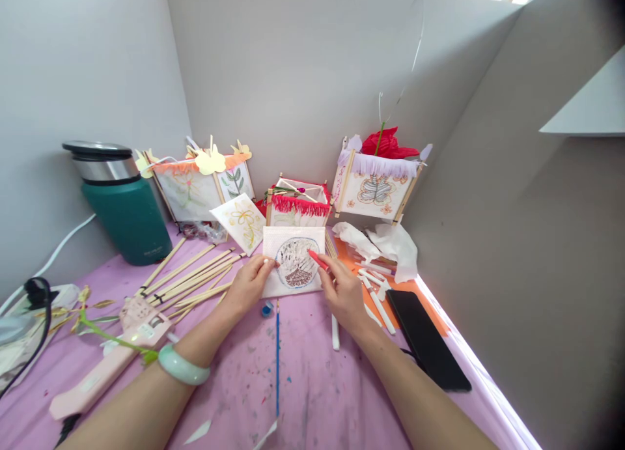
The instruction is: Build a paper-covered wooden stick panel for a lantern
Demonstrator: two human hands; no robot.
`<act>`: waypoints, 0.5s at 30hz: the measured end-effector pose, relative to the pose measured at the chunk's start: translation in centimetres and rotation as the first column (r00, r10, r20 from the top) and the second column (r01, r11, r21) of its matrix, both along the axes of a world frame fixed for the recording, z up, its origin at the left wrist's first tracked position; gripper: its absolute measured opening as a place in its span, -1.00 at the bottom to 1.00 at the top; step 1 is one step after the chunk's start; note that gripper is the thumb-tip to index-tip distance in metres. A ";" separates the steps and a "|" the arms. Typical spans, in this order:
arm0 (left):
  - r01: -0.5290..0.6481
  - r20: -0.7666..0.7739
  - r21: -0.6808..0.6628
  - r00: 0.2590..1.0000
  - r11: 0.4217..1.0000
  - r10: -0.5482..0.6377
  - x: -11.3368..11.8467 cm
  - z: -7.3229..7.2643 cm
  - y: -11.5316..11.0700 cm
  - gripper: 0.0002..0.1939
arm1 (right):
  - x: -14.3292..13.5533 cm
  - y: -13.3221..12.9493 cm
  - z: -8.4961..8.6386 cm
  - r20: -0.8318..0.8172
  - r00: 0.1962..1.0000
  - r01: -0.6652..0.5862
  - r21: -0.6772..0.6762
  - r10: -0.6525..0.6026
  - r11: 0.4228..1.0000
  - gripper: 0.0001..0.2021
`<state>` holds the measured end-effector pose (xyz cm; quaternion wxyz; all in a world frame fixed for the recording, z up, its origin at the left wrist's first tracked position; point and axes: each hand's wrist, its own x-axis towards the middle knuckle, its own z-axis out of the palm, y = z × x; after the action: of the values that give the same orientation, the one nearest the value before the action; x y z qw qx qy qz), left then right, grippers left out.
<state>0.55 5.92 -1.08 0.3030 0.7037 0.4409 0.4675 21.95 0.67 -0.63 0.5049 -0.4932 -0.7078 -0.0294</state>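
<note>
A white square panel (pixel 293 232) stands tilted up in front of me, with a round picture of black strokes and a brown patterned mound inside a blue outline. My left hand (pixel 250 282) is closed on its left edge, thumb in front; a small white tip shows by that thumb, too small to name. Between the fingers of my right hand (pixel 342 295) is a red marker (pixel 318 260), its tip against or just over the upper right of the drawing. Below the panel are a small blue paint pot (pixel 267 309) and a thin blue paintbrush (pixel 278 359).
Wooden sticks (pixel 190 271), a pink glue gun (pixel 105 375) and a green tumbler (pixel 127 219) are on the left. Decorated lanterns (pixel 188 193) stand behind, beside another drawn panel (pixel 241 222). White markers (pixel 378 303), crumpled tissue (pixel 395 245) and a black phone (pixel 427 339) lie right.
</note>
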 end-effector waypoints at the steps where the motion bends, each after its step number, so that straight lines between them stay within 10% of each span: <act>1: 0.001 -0.005 0.008 1.000 1.000 -0.001 0.0 0.0 0.0 -0.67 | 0.0 0.0 0.0 -0.011 1.000 0.000 0.011 0.000 1.000 -0.68; 15: 0.079 -0.046 0.063 0.996 0.995 -0.076 0.4 0.4 -0.5 -0.69 | -1.7 -0.4 0.6 -0.009 0.993 -0.115 0.012 0.116 0.993 -0.66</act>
<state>0.90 5.39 -0.68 0.2882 0.7398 0.4045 0.4540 20.29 0.29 0.02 0.5122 -0.4486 -0.7324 -0.0018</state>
